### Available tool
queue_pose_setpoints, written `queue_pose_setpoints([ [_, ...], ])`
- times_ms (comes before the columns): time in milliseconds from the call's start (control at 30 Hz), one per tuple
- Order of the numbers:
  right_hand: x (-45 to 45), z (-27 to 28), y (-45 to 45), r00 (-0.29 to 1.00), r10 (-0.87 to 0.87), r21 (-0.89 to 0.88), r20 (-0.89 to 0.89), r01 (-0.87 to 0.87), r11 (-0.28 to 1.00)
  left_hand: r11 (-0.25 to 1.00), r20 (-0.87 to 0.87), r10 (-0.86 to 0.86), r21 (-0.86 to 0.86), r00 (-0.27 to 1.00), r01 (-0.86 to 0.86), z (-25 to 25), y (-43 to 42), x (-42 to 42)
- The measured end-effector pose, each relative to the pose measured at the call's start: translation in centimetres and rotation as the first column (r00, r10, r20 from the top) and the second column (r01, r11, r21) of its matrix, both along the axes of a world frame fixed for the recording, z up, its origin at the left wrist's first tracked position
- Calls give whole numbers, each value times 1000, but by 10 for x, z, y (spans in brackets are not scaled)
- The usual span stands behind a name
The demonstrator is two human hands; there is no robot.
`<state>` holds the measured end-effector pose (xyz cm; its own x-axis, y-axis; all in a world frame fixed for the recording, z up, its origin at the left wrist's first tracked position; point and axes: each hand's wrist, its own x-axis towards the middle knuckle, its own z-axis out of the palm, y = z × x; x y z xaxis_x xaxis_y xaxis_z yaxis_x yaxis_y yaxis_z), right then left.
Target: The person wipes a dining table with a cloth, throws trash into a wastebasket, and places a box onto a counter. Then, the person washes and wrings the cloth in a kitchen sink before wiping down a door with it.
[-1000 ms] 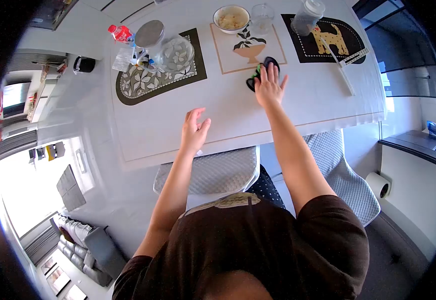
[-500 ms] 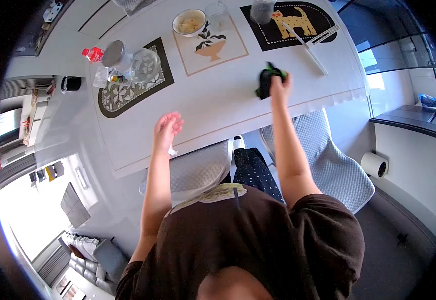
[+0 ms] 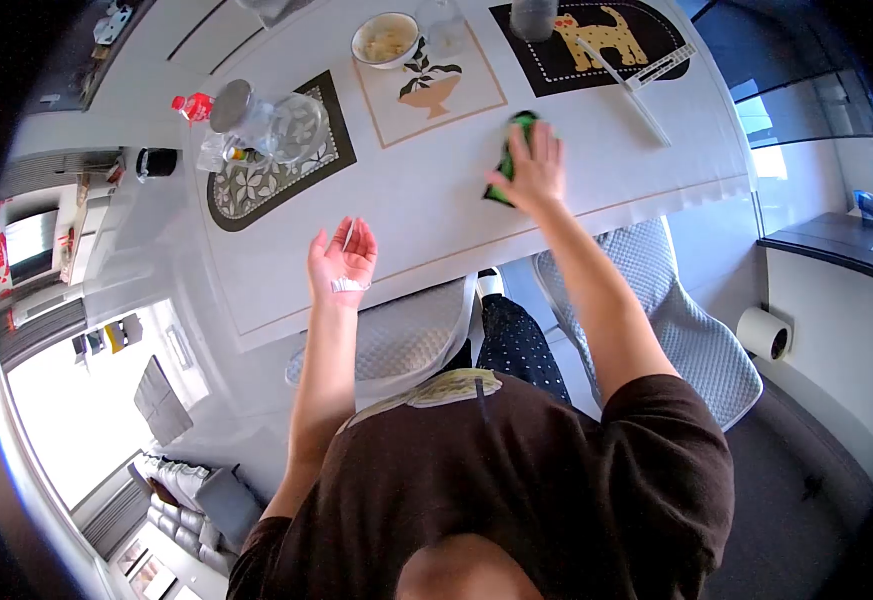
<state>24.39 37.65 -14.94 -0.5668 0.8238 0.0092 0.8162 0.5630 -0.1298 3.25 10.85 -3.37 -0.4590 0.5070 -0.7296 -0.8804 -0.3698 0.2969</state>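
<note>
My right hand (image 3: pixel 536 172) lies flat with spread fingers on a black and green cloth (image 3: pixel 501 180), pressing it to the white table (image 3: pixel 426 200). Green shows along the cloth's upper edge; the hand covers much of the rest. Over the table's near edge, my left hand (image 3: pixel 344 258) is turned palm up, its fingers loosely curled and apart. A small white strip (image 3: pixel 350 285) shows at the base of that palm; whether it is stuck on or lying there I cannot tell.
Left on the table, a lidded jar (image 3: pixel 233 110) and a clear container (image 3: pixel 296 130) stand on a patterned mat (image 3: pixel 241 205). Far back is a bowl (image 3: pixel 386 42) of food. A white stick (image 3: pixel 646 115) lies at right by the cat mat (image 3: pixel 606 45). Chairs (image 3: pixel 646 270) stand along the near edge.
My right hand has gone from gripping the bunched cloth to lying flat on it, slightly left and with the cloth more spread. My left hand has turned palm up.
</note>
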Motion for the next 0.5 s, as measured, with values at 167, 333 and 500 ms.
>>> queue_pose_setpoints([
  [167,-130,-9,-125,804,584,-72,-109,-593,802,996,-18,91,15,996,-90,6,-32,-7],
  [333,-172,-11,-195,613,754,-23,-234,-779,626,989,-23,148,3,989,-148,24,-57,-11],
  [500,-122,-11,-115,692,714,-35,-107,-720,693,996,-49,82,44,995,-79,12,-47,-9],
])
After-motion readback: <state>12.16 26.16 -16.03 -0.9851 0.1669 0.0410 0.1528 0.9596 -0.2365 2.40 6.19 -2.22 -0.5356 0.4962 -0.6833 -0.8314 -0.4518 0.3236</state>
